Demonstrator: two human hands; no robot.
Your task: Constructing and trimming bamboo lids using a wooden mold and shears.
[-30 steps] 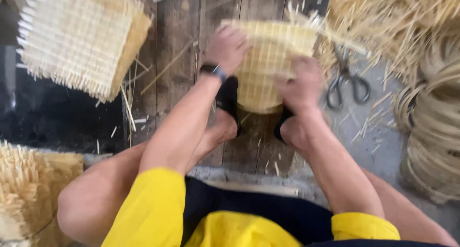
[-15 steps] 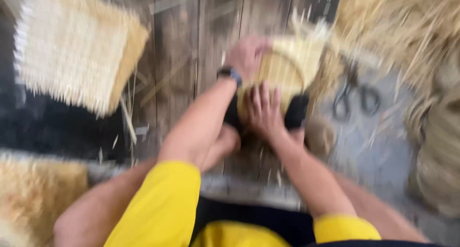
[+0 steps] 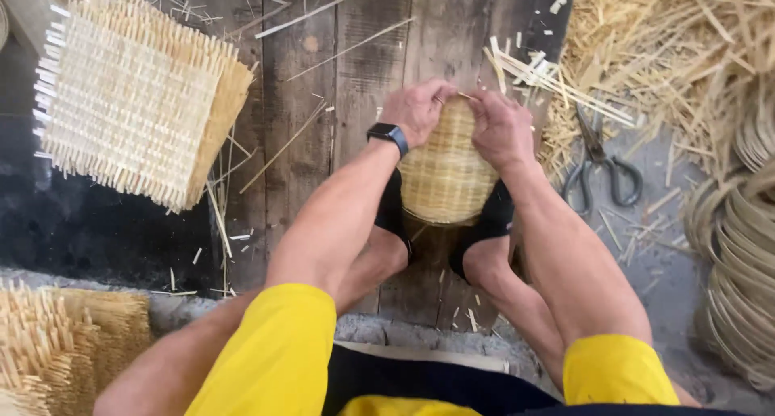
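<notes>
1. Covering the ground, dark wooden planks [image 3: 307, 141] carry everything, strewn with loose bamboo strips [image 3: 662, 52] at the right.
2. Upper left lies a stack of square woven mats [image 3: 133, 97]; coiled cane hoops [image 3: 743, 271] sit at the right edge.
3. Centre, a small round woven basket [image 3: 444, 174] stands on edge, clamped between both feet.
4. Left hand [image 3: 418, 111] and right hand [image 3: 500, 127] each curl closed over the basket's top rim, nearly touching.
5. Grey scissors [image 3: 601, 170] lie just right of the right forearm.
</notes>
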